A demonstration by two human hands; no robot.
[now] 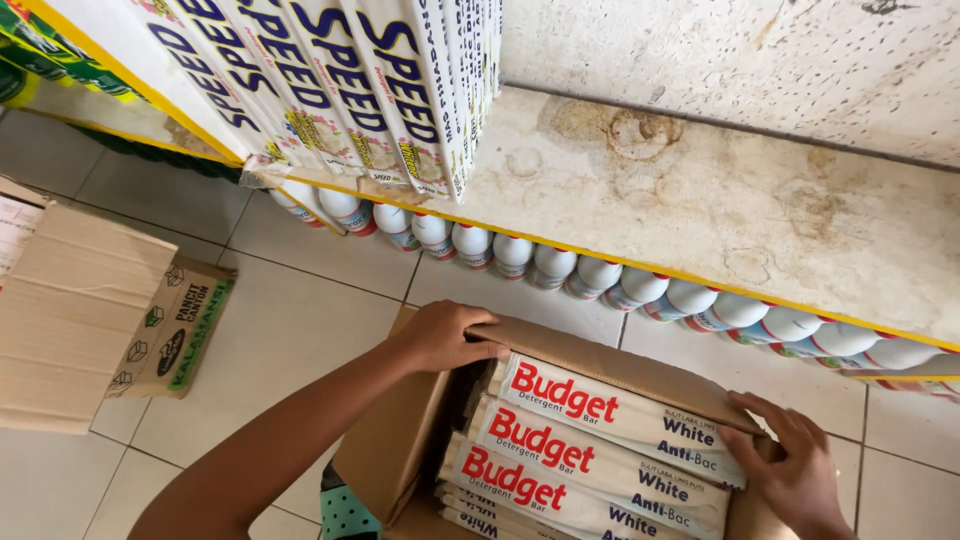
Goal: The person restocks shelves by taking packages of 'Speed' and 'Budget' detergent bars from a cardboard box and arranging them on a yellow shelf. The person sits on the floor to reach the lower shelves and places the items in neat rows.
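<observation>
The open brown cardboard box of long white soap bars is gripped at opposite flaps by the curled left hand and right hand, the bars lying lengthwise between them.

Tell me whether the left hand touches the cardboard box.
Touching: the head view shows the left hand with fingers curled over the cardboard box flap edge.
</observation>
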